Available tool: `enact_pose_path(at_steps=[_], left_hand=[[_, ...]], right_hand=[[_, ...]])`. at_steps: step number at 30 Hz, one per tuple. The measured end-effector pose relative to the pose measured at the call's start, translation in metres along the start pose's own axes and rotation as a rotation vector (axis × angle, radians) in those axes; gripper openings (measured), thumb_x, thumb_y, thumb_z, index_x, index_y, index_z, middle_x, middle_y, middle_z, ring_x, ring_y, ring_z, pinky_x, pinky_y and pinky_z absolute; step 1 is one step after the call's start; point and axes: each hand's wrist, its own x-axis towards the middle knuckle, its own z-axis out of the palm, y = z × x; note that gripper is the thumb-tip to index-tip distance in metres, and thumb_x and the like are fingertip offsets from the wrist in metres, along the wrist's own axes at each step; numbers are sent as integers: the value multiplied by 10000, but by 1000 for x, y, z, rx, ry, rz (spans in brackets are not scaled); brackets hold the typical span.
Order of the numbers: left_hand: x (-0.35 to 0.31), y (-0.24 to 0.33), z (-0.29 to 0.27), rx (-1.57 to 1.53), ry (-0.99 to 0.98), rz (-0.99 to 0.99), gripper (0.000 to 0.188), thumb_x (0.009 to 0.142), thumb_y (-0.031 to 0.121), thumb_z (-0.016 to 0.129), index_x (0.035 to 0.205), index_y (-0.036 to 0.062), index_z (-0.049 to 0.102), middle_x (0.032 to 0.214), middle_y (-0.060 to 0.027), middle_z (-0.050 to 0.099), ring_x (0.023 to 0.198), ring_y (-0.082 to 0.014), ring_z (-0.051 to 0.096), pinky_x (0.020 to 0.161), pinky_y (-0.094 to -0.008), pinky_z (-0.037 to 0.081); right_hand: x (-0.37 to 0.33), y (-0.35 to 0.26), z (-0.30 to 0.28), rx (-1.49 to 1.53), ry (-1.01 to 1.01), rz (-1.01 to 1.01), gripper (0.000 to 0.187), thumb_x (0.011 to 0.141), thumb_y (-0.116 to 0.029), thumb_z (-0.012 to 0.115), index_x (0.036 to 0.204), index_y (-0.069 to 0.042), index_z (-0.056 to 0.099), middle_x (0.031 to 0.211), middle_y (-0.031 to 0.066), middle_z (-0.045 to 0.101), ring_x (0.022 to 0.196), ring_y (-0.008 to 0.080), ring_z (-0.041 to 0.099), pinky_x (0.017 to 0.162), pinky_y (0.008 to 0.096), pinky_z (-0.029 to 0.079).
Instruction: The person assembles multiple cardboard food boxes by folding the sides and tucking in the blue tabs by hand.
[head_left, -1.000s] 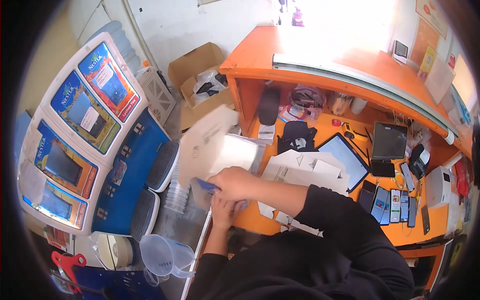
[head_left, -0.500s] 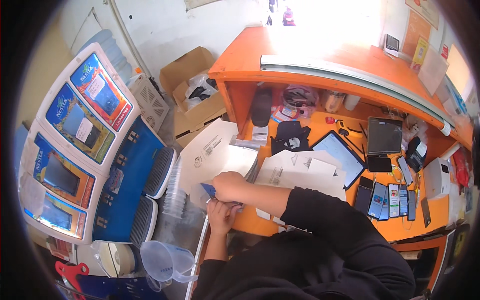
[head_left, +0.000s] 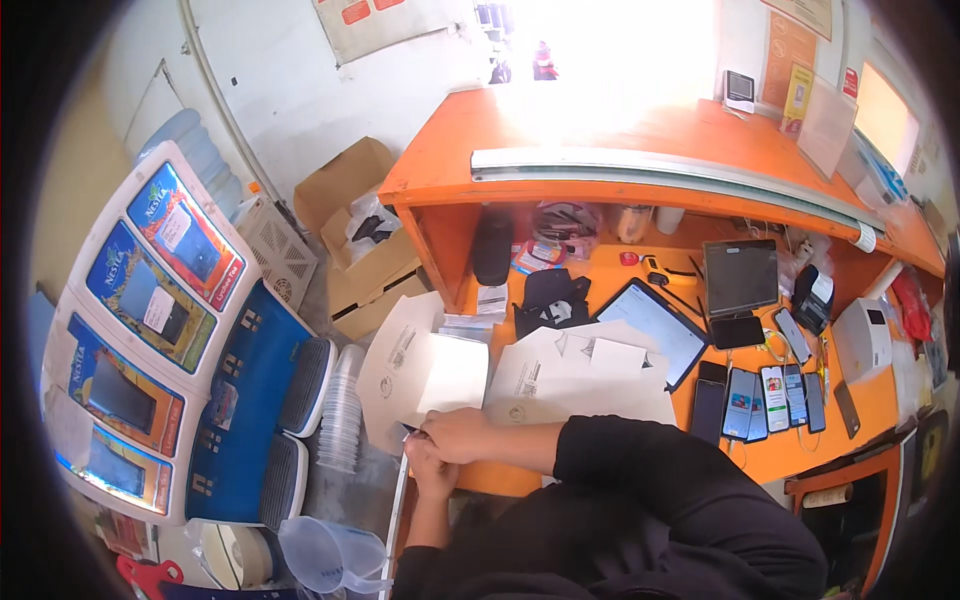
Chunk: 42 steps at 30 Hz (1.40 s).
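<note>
In the head view, the right hand (head_left: 456, 434) lay over the left hand (head_left: 430, 470), the two touching. Its fingers were curled narrowly round a small dark object (head_left: 408, 428), whose tip poked out at ten o'clock. The left fingers were bent close beneath; whether they gripped anything, I cannot tell. A pale printed card (head_left: 396, 350) spread from the hands toward eleven o'clock, white printed sheets (head_left: 540, 375) lay at two, and clear stacked cups (head_left: 342, 415) at ten.
</note>
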Motion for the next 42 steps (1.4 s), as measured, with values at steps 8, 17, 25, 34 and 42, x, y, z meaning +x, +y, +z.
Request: enact_pose_path(at_steps=[8, 17, 25, 34, 42], left_hand=[[26, 7, -9, 91, -22, -130, 214, 676, 136, 790, 797, 118, 615, 799, -49, 597, 860, -303, 533, 816, -442, 404], [13, -11, -18, 166, -8, -105, 316, 674, 169, 818, 876, 93, 587, 935, -89, 553, 932, -330, 536, 1029, -532, 363], [36, 44, -6, -105, 97, 104, 349, 719, 91, 735, 1022, 71, 562, 1013, -124, 534, 949, -336, 526, 876, -482, 423], [91, 160, 38, -566, -398, 113, 382, 779, 108, 735, 1126, 13, 606, 1092, -189, 613, 955, -362, 606, 796, -405, 492], [90, 159, 50, -1104, -884, -730, 239, 930, 196, 633, 1056, -7, 646, 896, -70, 688, 833, -174, 652, 746, -317, 522]], right_hand=[[-77, 30, 4, 125, 564, -202, 572, 879, -313, 608, 1370, -71, 444, 1390, 140, 476, 1262, 324, 467, 1050, 452, 343], [-249, 121, 30, 7, -73, 283, 519, 809, -354, 699, 1259, -122, 587, 1470, 103, 404, 1329, 321, 403, 1058, 522, 361], [-251, 140, 39, 107, -48, 259, 359, 922, -346, 574, 1178, -99, 624, 1258, 102, 578, 1202, 308, 519, 1064, 426, 373], [-267, 136, 1, 540, 339, 327, 202, 931, -222, 602, 992, -38, 658, 805, 98, 646, 732, 195, 597, 710, 305, 488], [-318, 84, -86, 740, 634, 108, 237, 895, -242, 641, 1026, -45, 656, 955, 40, 682, 983, 227, 636, 899, 336, 465]])
